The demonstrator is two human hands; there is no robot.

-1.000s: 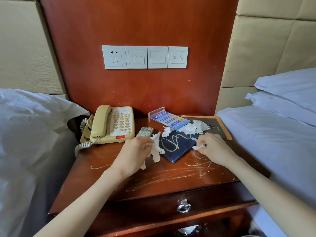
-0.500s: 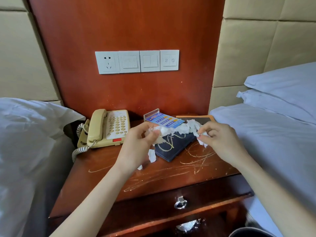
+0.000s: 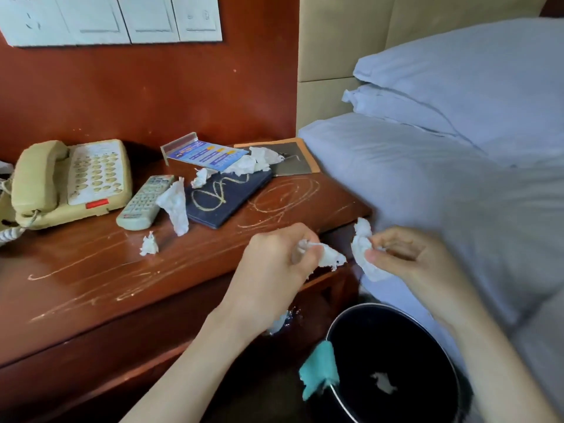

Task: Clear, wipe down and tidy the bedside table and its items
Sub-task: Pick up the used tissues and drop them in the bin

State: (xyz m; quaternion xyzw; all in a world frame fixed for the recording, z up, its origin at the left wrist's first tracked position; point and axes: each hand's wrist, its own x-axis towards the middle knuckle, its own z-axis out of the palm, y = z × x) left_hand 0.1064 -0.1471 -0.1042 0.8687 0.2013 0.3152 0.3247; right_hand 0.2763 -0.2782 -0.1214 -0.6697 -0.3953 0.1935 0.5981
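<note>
My left hand (image 3: 274, 270) grips a crumpled white tissue scrap (image 3: 331, 256) off the front right corner of the wooden bedside table (image 3: 91, 285). My right hand (image 3: 409, 257) pinches another tissue scrap (image 3: 361, 251) beside the mattress. Both hands hover above a black waste bin (image 3: 393, 361) on the floor, which holds one small white scrap (image 3: 383, 383). More tissue pieces lie on the table: a long one (image 3: 175, 206), a small one (image 3: 149, 244) and a bunch (image 3: 253, 163) at the back. Yellow scribbles mark the tabletop.
A beige telephone (image 3: 70, 181) sits at the table's left, a grey remote (image 3: 145, 201) beside it. A dark blue folder (image 3: 225, 196), a blue card stand (image 3: 201, 154) and an orange-edged board (image 3: 290, 161) lie at the back. A teal cloth (image 3: 319, 370) hangs on the bin rim. Beds flank both sides.
Both hands have moved from the back of the table to its front right corner, each carrying a tissue scrap. The view has swung down and right, showing the bin.
</note>
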